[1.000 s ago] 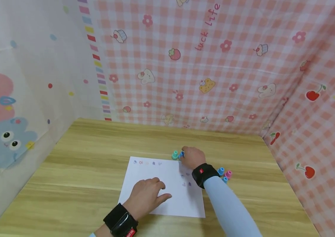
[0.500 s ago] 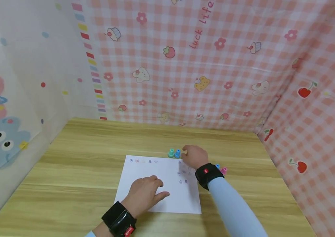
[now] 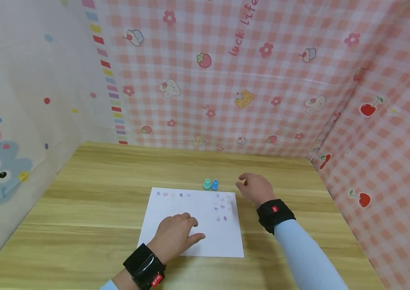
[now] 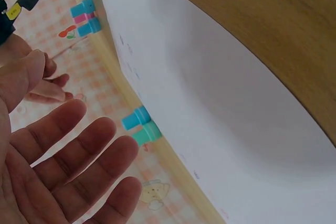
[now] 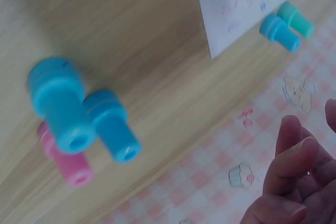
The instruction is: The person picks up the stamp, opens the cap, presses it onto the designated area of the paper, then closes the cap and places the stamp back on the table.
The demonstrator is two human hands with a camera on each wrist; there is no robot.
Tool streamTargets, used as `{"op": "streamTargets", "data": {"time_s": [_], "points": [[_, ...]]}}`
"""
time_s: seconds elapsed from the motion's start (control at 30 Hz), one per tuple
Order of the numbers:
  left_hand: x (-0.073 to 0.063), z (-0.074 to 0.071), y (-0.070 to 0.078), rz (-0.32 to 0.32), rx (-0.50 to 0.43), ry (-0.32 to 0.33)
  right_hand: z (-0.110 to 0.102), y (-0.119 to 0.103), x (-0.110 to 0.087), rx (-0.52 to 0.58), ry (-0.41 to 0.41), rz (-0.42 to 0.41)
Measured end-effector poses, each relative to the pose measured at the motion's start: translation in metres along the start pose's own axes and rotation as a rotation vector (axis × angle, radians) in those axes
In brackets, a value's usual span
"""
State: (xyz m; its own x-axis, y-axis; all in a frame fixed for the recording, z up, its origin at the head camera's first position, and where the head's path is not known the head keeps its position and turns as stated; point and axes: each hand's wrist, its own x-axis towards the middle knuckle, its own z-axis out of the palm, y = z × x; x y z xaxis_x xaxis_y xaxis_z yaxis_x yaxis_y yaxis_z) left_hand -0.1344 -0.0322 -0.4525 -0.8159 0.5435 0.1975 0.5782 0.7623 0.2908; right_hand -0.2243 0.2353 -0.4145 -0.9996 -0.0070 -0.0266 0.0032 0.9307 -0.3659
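A white sheet of paper (image 3: 205,241) lies on the table, with small printed pictures along its top edge and at its upper right. My left hand (image 3: 174,235) is over the sheet's lower left, fingers relaxed and holding nothing. Just beyond the top edge stand a green stamp (image 3: 207,185) and a blue stamp (image 3: 214,185), side by side. My right hand (image 3: 255,188) hovers right of them, fingers loosely bent around nothing. The right wrist view shows two more blue stamps (image 5: 59,98) and a pink stamp (image 5: 71,163) clustered together; my right wrist and forearm hide them in the head view.
The wooden table (image 3: 118,165) runs back to a pink checked cloth (image 3: 205,88) hung as a wall. Another checked cloth closes off the right side, and a white cloth with cartoon figures (image 3: 2,165) hangs at the left.
My right hand has let go of the blue stamp beside the green one and moved right. The left hand stays over the paper. The head view has shifted slightly.
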Motion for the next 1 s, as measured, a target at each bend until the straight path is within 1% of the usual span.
{"op": "streamTargets", "data": {"time_s": [0.3,0.43,0.53,0.63,0.73,0.9,1.0], "points": [[0.003,-0.002,0.001,-0.006,-0.008,-0.029,-0.025,0.027,-0.018,-0.012,0.015,-0.017],[0.003,-0.002,0.002,-0.007,-0.002,-0.034,-0.034,0.039,-0.029,-0.042,0.028,-0.019],[0.003,-0.002,0.002,-0.007,0.000,-0.031,-0.036,0.047,-0.037,-0.076,0.039,-0.009],[0.003,-0.002,0.002,-0.005,-0.005,-0.031,-0.032,0.054,-0.044,-0.110,0.024,0.011],[0.003,-0.001,0.003,-0.004,-0.011,-0.036,-0.023,0.060,-0.051,-0.152,0.003,0.031],[0.003,0.000,0.004,-0.009,-0.012,-0.046,-0.006,0.066,-0.057,-0.236,0.010,0.034],[0.003,0.000,0.005,-0.011,-0.011,-0.051,0.002,0.069,-0.060,-0.258,0.009,0.038]]}}
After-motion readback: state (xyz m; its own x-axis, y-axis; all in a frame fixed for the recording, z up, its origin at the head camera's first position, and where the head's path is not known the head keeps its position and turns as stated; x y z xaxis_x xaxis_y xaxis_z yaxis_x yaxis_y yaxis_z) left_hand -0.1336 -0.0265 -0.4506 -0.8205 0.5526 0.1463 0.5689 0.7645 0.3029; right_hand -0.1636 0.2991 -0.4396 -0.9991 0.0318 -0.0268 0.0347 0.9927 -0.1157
